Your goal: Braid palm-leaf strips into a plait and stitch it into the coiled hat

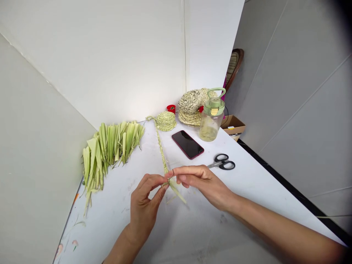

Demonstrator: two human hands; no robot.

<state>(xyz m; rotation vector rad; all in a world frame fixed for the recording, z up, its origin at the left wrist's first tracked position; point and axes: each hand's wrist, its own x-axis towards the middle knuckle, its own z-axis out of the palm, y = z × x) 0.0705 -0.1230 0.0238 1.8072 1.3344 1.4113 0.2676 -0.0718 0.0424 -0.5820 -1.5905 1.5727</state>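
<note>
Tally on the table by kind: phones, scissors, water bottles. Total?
Smartphone: 1
Scissors: 1
Plastic water bottle: 1
Total: 3

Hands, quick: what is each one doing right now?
Left hand: closed, pinching the end of the straw braid.
Right hand: closed, pinching the same braid end.

And here's the table (115,223): leaf strips (110,154) heaped along the left side, a coiled braid (165,121) at the back, a phone (187,144) just before the bottle (212,119), scissors (221,161) right, a cardboard box (232,126) behind them.
</note>
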